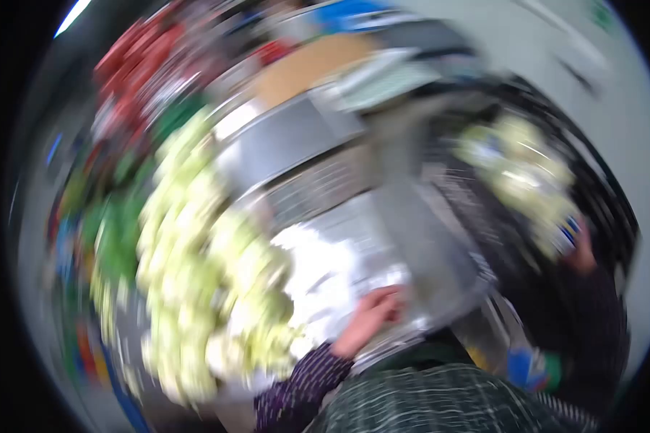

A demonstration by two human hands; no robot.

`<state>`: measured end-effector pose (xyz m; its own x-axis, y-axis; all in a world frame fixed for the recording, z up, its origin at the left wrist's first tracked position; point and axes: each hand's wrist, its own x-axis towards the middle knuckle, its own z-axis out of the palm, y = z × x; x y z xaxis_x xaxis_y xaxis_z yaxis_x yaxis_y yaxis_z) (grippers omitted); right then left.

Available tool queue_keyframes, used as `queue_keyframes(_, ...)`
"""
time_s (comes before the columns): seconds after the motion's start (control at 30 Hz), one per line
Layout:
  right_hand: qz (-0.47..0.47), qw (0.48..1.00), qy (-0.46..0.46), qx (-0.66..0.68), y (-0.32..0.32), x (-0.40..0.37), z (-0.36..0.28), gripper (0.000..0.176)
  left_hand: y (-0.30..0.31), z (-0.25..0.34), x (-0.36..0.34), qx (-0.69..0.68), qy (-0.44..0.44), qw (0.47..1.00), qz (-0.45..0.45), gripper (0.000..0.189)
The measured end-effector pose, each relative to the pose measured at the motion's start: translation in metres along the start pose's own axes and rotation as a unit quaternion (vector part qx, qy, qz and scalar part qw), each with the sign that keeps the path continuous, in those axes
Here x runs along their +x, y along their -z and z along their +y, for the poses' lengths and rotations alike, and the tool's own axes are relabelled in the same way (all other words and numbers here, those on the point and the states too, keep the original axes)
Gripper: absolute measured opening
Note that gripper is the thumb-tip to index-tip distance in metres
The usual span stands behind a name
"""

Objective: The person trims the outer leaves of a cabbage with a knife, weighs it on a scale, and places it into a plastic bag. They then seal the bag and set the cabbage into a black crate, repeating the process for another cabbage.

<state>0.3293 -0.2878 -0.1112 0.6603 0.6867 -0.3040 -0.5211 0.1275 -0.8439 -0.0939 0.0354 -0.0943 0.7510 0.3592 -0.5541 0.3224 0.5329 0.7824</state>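
My left hand (pixel 377 309), in a purple patterned sleeve, is over the front edge of a shiny, silvery film-like surface (pixel 332 267). Its fingers look curled inward; blur hides whatever may be between them. To the right, my right hand (pixel 582 249) reaches into a black crate (pixel 607 166). Its fingers are around the near end of a pale green cabbage (pixel 552 216) in clear wrap, beside a blue and white patch that looks like a label. More wrapped cabbages (pixel 516 151) lie farther back in the crate.
A long heap of pale cabbages (pixel 188 274) lies left of the shiny surface. Behind that surface stand a keypad panel (pixel 318 187) and a grey metal box (pixel 289 141). Red packages (pixel 141 58) are at the back left. A blue and green package (pixel 531 368) sits low at right.
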Motion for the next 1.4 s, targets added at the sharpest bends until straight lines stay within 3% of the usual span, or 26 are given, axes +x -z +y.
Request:
queue_keyframes(0.03,0.017,1.000,0.001,-0.012,-0.012,-0.003,0.000,0.051,0.016,-0.007,-0.004,0.018,-0.019,1.000,0.002,0.042)
queue_keyframes(0.07,0.053,0.996,0.012,-0.071,0.064,0.016,0.001,0.055,0.035,-0.016,-0.017,0.053,-0.080,0.992,0.081,0.043)
queue_keyframes(0.1,0.221,0.937,-0.123,-0.239,0.145,0.035,-0.029,0.055,0.059,-0.025,-0.030,0.107,-0.130,0.976,0.135,0.045)
queue_keyframes(0.13,0.188,0.940,-0.133,-0.252,0.127,0.044,-0.048,0.055,0.095,-0.040,-0.046,0.149,-0.207,0.928,0.270,0.046)
queue_keyframes(0.17,0.199,0.805,0.063,-0.556,0.113,0.043,-0.075,0.054,0.128,-0.052,-0.061,0.193,-0.279,0.859,0.382,0.047)
queue_keyframes(0.2,0.188,0.549,0.262,-0.771,0.097,0.044,-0.101,0.052,0.163,-0.054,-0.083,0.249,-0.281,0.800,0.469,0.048)
queue_keyframes(0.23,0.213,0.630,0.235,-0.709,0.060,0.078,-0.115,0.054,0.169,-0.054,-0.082,0.313,-0.267,0.730,0.546,0.049)
queue_keyframes(0.27,0.146,0.724,0.250,-0.626,-0.019,0.082,-0.109,0.052,0.200,-0.057,-0.103,0.304,-0.249,0.703,0.593,0.048)
queue_keyframes(0.3,0.070,0.770,0.333,-0.539,-0.133,0.062,-0.077,0.048,0.226,-0.058,-0.120,0.295,-0.234,0.674,0.635,0.047)
queue_keyframes(0.33,0.042,0.758,0.336,-0.558,-0.239,0.044,-0.047,0.041,0.249,-0.055,-0.132,0.307,-0.207,0.654,0.659,0.053)
queue_keyframes(0.37,-0.028,0.862,0.219,-0.457,-0.305,0.034,-0.010,0.037,0.269,-0.049,-0.139,0.321,-0.182,0.632,0.681,0.058)
queue_keyframes(0.4,-0.145,0.837,0.239,-0.471,-0.334,0.045,0.033,0.036,0.287,-0.038,-0.137,0.320,-0.192,0.630,0.681,0.058)
queue_keyframes(0.47,-0.268,0.826,0.027,-0.496,-0.408,0.045,0.111,0.041,0.317,-0.018,-0.131,0.205,-0.158,0.677,0.689,0.072)
queue_keyframes(0.5,-0.295,0.822,-0.026,-0.486,-0.435,0.047,0.158,0.040,0.338,-0.027,-0.120,0.201,-0.168,0.674,0.690,0.072)
queue_keyframes(0.53,-0.360,0.826,-0.051,-0.432,-0.480,0.035,0.187,0.040,0.368,-0.043,-0.101,0.063,-0.131,0.686,0.713,0.078)
queue_keyframes(0.6,-0.431,0.832,-0.037,-0.347,-0.561,0.027,0.245,0.044,0.380,-0.041,-0.088,-0.153,-0.129,0.684,0.701,0.090)
queue_keyframes(0.7,-0.512,0.772,0.076,-0.370,-0.667,0.038,0.316,0.055,0.384,-0.055,-0.073,-0.221,-0.191,0.701,0.650,0.092)
queue_keyframes(0.77,-0.500,0.757,0.073,-0.414,-0.717,0.042,0.346,0.066,0.392,-0.057,-0.071,-0.263,-0.222,0.706,0.619,0.093)
queue_keyframes(0.87,-0.502,0.719,0.163,-0.452,-0.764,0.064,0.405,0.077,0.387,-0.038,-0.066,-0.307,-0.244,0.657,0.644,0.088)
queue_keyframes(0.97,-0.524,0.719,0.066,-0.452,-0.778,0.066,0.443,0.081,0.381,-0.025,-0.074,-0.349,-0.288,0.643,0.618,0.083)
queue_keyframes(1.03,-0.510,0.709,0.083,-0.479,-0.768,0.061,0.438,0.083,0.369,-0.019,-0.081,-0.367,-0.297,0.648,0.598,0.081)
queue_keyframes(1.13,-0.520,0.775,0.005,-0.360,-0.736,0.061,0.402,0.079,0.333,-0.009,-0.105,-0.184,-0.359,0.656,0.638,0.075)
queue_keyframes(1.2,-0.540,0.800,-0.231,-0.122,-0.707,0.058,0.339,0.080,0.292,0.001,-0.133,-0.081,-0.391,0.677,0.618,0.072)
queue_keyframes(1.3,-0.390,0.818,-0.415,0.077,-0.642,0.068,0.324,0.083,0.255,-0.002,-0.158,-0.033,-0.409,0.720,0.559,0.065)
queue_keyframes(1.33,-0.377,0.795,-0.442,0.174,-0.636,0.049,0.306,0.080,0.250,-0.006,-0.159,-0.008,-0.380,0.739,0.556,0.060)
queue_keyframes(1.4,-0.351,0.839,-0.400,0.115,-0.621,0.028,0.283,0.079,0.232,-0.001,-0.155,-0.017,-0.353,0.777,0.522,0.043)
